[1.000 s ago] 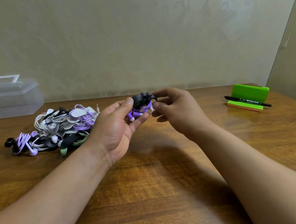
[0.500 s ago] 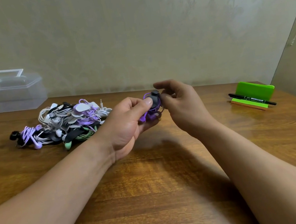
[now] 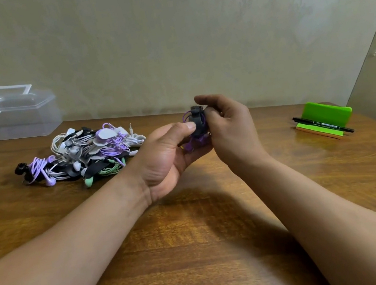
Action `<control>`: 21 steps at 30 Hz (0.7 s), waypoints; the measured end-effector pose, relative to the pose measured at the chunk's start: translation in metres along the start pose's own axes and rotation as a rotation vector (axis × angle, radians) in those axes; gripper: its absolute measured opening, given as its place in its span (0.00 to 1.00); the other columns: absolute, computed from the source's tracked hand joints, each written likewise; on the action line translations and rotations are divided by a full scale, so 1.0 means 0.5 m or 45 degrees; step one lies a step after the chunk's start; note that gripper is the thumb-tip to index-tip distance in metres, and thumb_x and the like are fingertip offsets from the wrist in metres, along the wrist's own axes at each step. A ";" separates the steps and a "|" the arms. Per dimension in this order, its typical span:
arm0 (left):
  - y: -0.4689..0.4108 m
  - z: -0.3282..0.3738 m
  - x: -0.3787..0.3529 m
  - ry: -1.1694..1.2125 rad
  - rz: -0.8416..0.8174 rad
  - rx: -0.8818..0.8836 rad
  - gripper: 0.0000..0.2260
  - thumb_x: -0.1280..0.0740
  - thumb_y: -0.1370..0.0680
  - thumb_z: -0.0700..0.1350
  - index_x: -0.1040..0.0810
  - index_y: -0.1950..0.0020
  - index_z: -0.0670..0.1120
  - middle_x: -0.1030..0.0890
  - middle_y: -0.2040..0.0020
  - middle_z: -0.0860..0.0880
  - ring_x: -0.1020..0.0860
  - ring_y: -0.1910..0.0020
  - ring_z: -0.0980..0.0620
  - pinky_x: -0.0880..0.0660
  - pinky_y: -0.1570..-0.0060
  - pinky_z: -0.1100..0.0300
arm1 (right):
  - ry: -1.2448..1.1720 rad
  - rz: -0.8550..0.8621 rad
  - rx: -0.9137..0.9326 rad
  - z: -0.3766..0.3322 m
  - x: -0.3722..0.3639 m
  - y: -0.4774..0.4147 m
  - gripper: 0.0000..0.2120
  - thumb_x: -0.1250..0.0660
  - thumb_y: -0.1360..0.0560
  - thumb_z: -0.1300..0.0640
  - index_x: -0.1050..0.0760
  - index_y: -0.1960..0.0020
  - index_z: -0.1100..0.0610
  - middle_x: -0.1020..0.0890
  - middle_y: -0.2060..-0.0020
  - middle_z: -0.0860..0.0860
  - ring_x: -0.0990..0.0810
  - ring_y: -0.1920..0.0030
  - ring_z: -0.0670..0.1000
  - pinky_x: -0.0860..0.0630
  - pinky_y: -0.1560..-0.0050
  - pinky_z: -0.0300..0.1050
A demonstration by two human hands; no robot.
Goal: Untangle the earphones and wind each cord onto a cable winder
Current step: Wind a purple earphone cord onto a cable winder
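A clear box point(image 3: 10, 113) sits far left on the tabletop point(image 3: 197, 239), with a pile of earphones point(image 3: 85, 153) near it on the right. Midway, the left hand point(image 3: 164, 156) curls under a black winder point(image 3: 197, 122), thumb pressed on its near face; purple cord point(image 3: 196, 141) bunches below. The right hand point(image 3: 232, 130) pinches the winder's right side, fingers bent. The winder stands upright between both hands, off the tabletop, equally near each. A green stand point(image 3: 325, 113) and pen point(image 3: 322, 124) lie far right
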State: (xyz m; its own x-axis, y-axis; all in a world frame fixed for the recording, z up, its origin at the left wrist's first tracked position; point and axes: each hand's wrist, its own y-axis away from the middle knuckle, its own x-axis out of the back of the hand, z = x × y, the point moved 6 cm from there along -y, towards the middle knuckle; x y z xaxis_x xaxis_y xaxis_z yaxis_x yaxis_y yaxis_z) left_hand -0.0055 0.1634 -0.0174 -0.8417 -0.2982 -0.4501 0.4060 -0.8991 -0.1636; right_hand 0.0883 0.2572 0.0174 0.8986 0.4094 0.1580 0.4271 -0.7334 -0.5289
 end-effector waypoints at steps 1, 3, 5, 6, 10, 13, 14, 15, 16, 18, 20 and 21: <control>-0.002 0.002 0.004 -0.001 0.005 -0.012 0.16 0.38 0.16 0.37 0.27 0.33 0.29 0.21 0.39 0.31 0.20 0.43 0.41 0.23 0.35 0.41 | -0.020 0.007 -0.025 0.002 0.003 -0.002 0.16 0.41 0.17 0.63 0.18 0.36 0.54 0.14 0.46 0.51 0.14 0.46 0.48 0.16 0.42 0.53; -0.005 0.006 0.013 0.025 0.028 -0.022 0.18 0.37 0.17 0.39 0.28 0.31 0.30 0.23 0.35 0.28 0.21 0.42 0.39 0.21 0.36 0.41 | -0.050 -0.006 -0.060 0.004 0.003 0.001 0.16 0.41 0.16 0.64 0.18 0.36 0.55 0.14 0.47 0.49 0.14 0.47 0.46 0.16 0.42 0.49; -0.007 0.007 0.020 0.048 0.066 -0.007 0.19 0.37 0.17 0.41 0.28 0.29 0.32 0.23 0.34 0.30 0.21 0.44 0.41 0.19 0.41 0.44 | -0.005 -0.038 -0.018 0.000 -0.002 0.006 0.17 0.42 0.16 0.64 0.19 0.35 0.53 0.15 0.45 0.50 0.15 0.45 0.46 0.17 0.40 0.47; -0.008 0.005 0.021 0.058 0.067 0.010 0.20 0.37 0.17 0.42 0.28 0.28 0.33 0.23 0.34 0.30 0.21 0.44 0.42 0.19 0.41 0.45 | 0.046 -0.063 0.019 -0.005 -0.005 0.011 0.18 0.43 0.16 0.64 0.19 0.34 0.52 0.18 0.43 0.51 0.16 0.44 0.45 0.19 0.39 0.42; -0.007 0.000 0.016 0.098 0.014 0.102 0.22 0.37 0.19 0.43 0.29 0.27 0.34 0.27 0.28 0.31 0.24 0.37 0.39 0.23 0.34 0.43 | 0.191 -0.186 0.080 -0.023 -0.007 0.015 0.21 0.46 0.15 0.64 0.20 0.32 0.50 0.27 0.45 0.51 0.22 0.46 0.39 0.27 0.46 0.23; -0.004 -0.004 0.018 0.103 -0.011 0.160 0.19 0.39 0.18 0.42 0.27 0.30 0.34 0.22 0.35 0.30 0.21 0.39 0.40 0.24 0.33 0.43 | 0.292 -0.297 0.074 -0.024 -0.011 0.012 0.20 0.46 0.15 0.63 0.20 0.31 0.51 0.29 0.45 0.50 0.23 0.45 0.42 0.27 0.46 0.24; -0.003 -0.008 0.018 0.107 -0.021 0.178 0.19 0.39 0.18 0.41 0.27 0.30 0.34 0.22 0.37 0.31 0.20 0.39 0.40 0.23 0.34 0.43 | 0.337 -0.317 0.073 -0.020 -0.012 0.011 0.20 0.46 0.15 0.63 0.20 0.33 0.51 0.29 0.46 0.50 0.23 0.45 0.44 0.26 0.46 0.26; -0.002 -0.013 0.017 0.116 -0.030 0.197 0.19 0.37 0.19 0.41 0.28 0.30 0.34 0.21 0.38 0.32 0.19 0.40 0.40 0.22 0.36 0.43 | 0.381 -0.324 0.079 -0.017 -0.012 0.010 0.19 0.45 0.16 0.63 0.19 0.35 0.52 0.29 0.46 0.50 0.24 0.46 0.45 0.24 0.47 0.28; -0.002 -0.018 0.016 0.128 -0.031 0.217 0.20 0.36 0.20 0.40 0.28 0.30 0.34 0.21 0.39 0.32 0.18 0.41 0.40 0.20 0.38 0.43 | 0.416 -0.321 0.094 -0.015 -0.013 0.010 0.18 0.45 0.16 0.64 0.19 0.38 0.52 0.29 0.46 0.51 0.24 0.47 0.45 0.23 0.48 0.30; -0.002 -0.024 0.011 0.141 -0.019 0.222 0.17 0.34 0.19 0.40 0.25 0.32 0.35 0.19 0.41 0.34 0.17 0.44 0.42 0.19 0.40 0.45 | 0.465 -0.301 0.152 -0.017 -0.012 0.009 0.15 0.43 0.18 0.65 0.20 0.41 0.54 0.29 0.47 0.52 0.25 0.49 0.44 0.26 0.54 0.27; -0.002 -0.024 0.004 0.146 -0.027 0.197 0.14 0.32 0.20 0.41 0.22 0.36 0.37 0.18 0.43 0.37 0.17 0.45 0.45 0.18 0.42 0.48 | 0.485 -0.265 0.243 -0.023 -0.013 0.009 0.13 0.42 0.19 0.65 0.20 0.42 0.57 0.30 0.48 0.52 0.25 0.51 0.43 0.26 0.56 0.26; -0.001 -0.023 -0.001 0.168 -0.041 0.188 0.13 0.31 0.20 0.42 0.20 0.38 0.38 0.18 0.44 0.39 0.17 0.45 0.46 0.18 0.42 0.50 | 0.489 -0.245 0.295 -0.026 -0.013 0.009 0.12 0.41 0.19 0.65 0.20 0.43 0.57 0.30 0.48 0.52 0.24 0.51 0.43 0.24 0.56 0.30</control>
State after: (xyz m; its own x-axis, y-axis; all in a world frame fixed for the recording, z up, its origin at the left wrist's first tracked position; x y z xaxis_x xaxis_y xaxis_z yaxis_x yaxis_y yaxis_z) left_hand -0.0012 0.1678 -0.0272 -0.7956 -0.2328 -0.5593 0.3151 -0.9475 -0.0539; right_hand 0.0857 0.2440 0.0248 0.7966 0.2638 0.5439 0.5944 -0.5060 -0.6250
